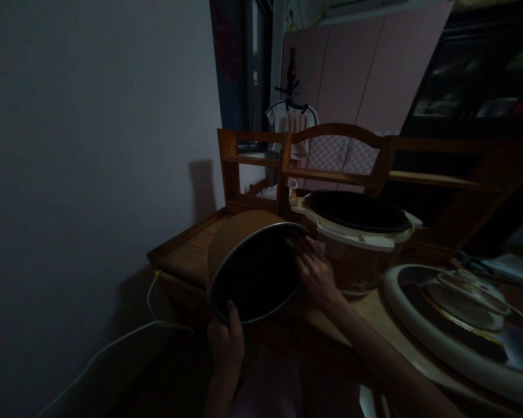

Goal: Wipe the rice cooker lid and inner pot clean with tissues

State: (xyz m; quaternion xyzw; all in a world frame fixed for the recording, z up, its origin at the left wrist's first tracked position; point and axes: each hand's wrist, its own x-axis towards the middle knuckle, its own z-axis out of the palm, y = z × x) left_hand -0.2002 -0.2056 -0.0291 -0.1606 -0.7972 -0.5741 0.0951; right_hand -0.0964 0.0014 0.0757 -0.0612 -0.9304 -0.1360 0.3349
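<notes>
A round inner pot (pixel 230 235), tan outside and dark inside, is tilted on its side with its mouth toward me. My left hand (pixel 226 337) grips the near lower rim, its thumb inside and its fingers hidden under the pot. At the upper right of the rim, my right hand (pixel 316 270) reaches into the mouth and presses a pale wipe (pixel 319 247) against the inner wall. Just behind that hand stands a cooker body (pixel 355 258) with a pale rim and a dark open well. The dim light hides the pot's inside.
At the right, a large round cooker lid (pixel 401 313) with a pale edge lies on the wooden desk (pixel 187 249). A wooden shelf frame (pixel 335 130) rises along the back. A white cord (pixel 113 348) hangs at the left beside the wall (pixel 96 145).
</notes>
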